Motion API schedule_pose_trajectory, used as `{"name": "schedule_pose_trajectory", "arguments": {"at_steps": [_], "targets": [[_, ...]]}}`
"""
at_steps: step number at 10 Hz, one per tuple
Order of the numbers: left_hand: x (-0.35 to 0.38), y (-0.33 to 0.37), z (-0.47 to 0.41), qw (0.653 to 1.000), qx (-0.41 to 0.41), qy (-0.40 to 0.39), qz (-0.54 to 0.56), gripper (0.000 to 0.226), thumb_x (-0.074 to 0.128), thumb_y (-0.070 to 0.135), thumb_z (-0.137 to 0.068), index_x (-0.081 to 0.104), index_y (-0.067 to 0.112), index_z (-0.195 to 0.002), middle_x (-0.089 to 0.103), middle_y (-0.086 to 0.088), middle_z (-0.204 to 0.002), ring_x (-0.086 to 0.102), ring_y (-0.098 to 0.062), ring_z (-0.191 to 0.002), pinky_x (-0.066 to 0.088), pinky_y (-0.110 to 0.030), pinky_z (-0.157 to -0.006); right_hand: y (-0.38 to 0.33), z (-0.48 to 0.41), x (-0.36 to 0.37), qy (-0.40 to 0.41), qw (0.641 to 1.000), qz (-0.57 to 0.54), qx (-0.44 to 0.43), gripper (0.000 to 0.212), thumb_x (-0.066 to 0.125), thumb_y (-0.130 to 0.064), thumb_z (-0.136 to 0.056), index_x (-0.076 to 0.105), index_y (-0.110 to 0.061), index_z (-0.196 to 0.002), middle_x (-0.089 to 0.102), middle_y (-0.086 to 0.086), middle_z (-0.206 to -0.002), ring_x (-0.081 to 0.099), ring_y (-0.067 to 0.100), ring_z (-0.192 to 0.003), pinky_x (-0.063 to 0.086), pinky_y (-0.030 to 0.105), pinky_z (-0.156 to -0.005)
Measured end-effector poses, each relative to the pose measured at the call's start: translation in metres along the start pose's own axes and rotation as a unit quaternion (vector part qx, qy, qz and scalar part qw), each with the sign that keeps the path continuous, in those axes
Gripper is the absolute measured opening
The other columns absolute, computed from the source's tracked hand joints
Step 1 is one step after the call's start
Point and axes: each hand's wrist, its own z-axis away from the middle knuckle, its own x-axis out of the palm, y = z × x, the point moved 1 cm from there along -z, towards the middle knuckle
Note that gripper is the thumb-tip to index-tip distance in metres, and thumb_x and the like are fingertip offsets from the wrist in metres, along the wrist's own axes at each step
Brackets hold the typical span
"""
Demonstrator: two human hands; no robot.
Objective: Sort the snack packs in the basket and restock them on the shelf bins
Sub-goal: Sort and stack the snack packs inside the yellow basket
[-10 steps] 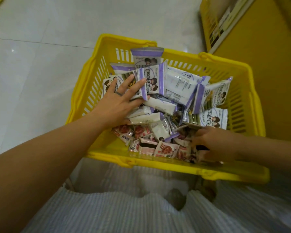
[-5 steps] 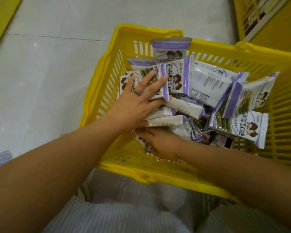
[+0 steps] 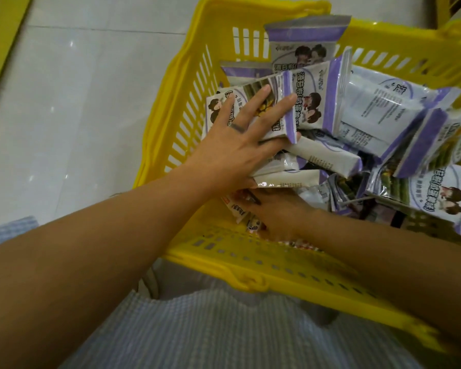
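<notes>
The left hand [image 3: 232, 147] lies flat, fingers spread, on the purple-and-white packs [image 3: 253, 110] stacked at the far left of the yellow basket [image 3: 186, 107], pressing them back – their long axes run left to right under the palm. Just near of it, the right hand [image 3: 277, 217] digs under that stack at the small red-printed packs [image 3: 236, 209] by the near wall – I cannot tell whether its fingers have closed. The right hand is nearer them
</notes>
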Motion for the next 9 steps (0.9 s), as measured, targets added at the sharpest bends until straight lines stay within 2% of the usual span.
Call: {"name": "schedule_pose_trajectory", "arguments": {"at_steps": [1,2,3,4,5,6,7,9], "targets": [[-0.001,0.000,0.000,1.000,-0.001,-0.010,-0.003,0.086,0.085,0.041,-0.061,0.043,0.024,-0.134,0.006,-0.013,-0.161,0.003,-0.042,-0.146,0.020,-0.071,-0.106,-0.001,-0.002,-0.003,-0.019,1.000,-0.007,0.012,0.088,0.062,-0.041,-0.084,0.006,-0.032,-0.152,0.022,0.014,-0.156,0.031,0.037,-0.136,0.038,0.043,-0.103],[-0.001,0.000,-0.001,1.000,-0.004,-0.018,-0.010,0.088,0.085,0.041,-0.061,0.042,0.025,-0.136,0.004,-0.013,-0.161,0.002,-0.042,-0.146,0.019,-0.070,-0.107,-0.001,-0.005,-0.009,-0.030,0.997,-0.068,0.017,0.072,0.061,-0.029,-0.087,0.024,-0.026,-0.148,0.051,0.011,-0.134,0.055,0.033,-0.114,0.047,0.037,-0.087],[0.000,-0.001,0.000,1.000,0.005,-0.004,-0.015,0.085,0.086,0.036,-0.061,0.044,0.023,-0.133,0.006,-0.014,-0.161,0.004,-0.043,-0.145,0.020,-0.070,-0.107,-0.003,-0.004,-0.012,-0.048,0.997,-0.058,0.004,0.074,0.059,-0.028,-0.089,0.018,-0.031,-0.151,0.041,0.010,-0.144,0.046,0.034,-0.125,0.043,0.037,-0.095],[-0.003,0.000,0.001,1.000,-0.008,-0.018,-0.018,0.092,0.087,0.042,-0.057,0.036,0.025,-0.132,0.006,-0.014,-0.161,0.004,-0.043,-0.145,0.020,-0.070,-0.107,-0.006,-0.003,-0.012,-0.061,0.997,-0.056,0.001,0.069,0.053,-0.026,-0.094,0.016,-0.033,-0.151,0.033,0.012,-0.149,0.038,0.036,-0.131,0.039,0.038,-0.100],[-0.004,0.000,-0.001,1.000,-0.006,-0.006,-0.023,0.091,0.086,0.040,-0.060,0.028,0.026,-0.129,0.006,-0.013,-0.161,0.004,-0.043,-0.146,0.019,-0.069,-0.108,-0.007,-0.003,-0.014,-0.049,0.995,-0.086,0.000,0.062,0.057,-0.016,-0.089,0.033,-0.022,-0.146,0.049,0.013,-0.133,0.053,0.034,-0.115,0.047,0.041,-0.093],[0.002,-0.001,0.000,1.000,0.006,0.002,-0.003,0.085,0.085,0.033,-0.063,0.028,0.026,-0.127,0.007,-0.013,-0.161,0.004,-0.043,-0.146,0.018,-0.069,-0.108,-0.005,-0.002,-0.015,-0.040,0.995,-0.094,-0.006,0.062,0.059,-0.015,-0.088,0.036,-0.025,-0.145,0.050,0.010,-0.134,0.052,0.032,-0.117,0.047,0.036,-0.091],[0.002,-0.001,-0.001,1.000,0.003,0.005,-0.010,0.080,0.082,0.028,-0.068,0.025,0.026,-0.125,0.005,-0.012,-0.161,0.002,-0.042,-0.146,0.017,-0.069,-0.109,-0.004,0.001,-0.014,-0.014,0.997,-0.076,-0.015,0.065,0.060,-0.017,-0.087,0.035,-0.035,-0.145,0.044,0.005,-0.142,0.044,0.030,-0.126,0.042,0.032,-0.093],[0.002,0.000,-0.001,1.000,0.009,-0.017,-0.018,0.087,0.083,0.034,-0.064,0.026,0.027,-0.130,0.001,-0.012,-0.161,0.000,-0.041,-0.146,0.017,-0.068,-0.109,-0.004,0.012,-0.023,0.032,0.996,-0.072,-0.051,0.055,0.063,-0.011,-0.084,0.052,-0.029,-0.135,0.055,0.009,-0.125,0.051,0.033,-0.113,0.044,0.033,-0.083]]}}
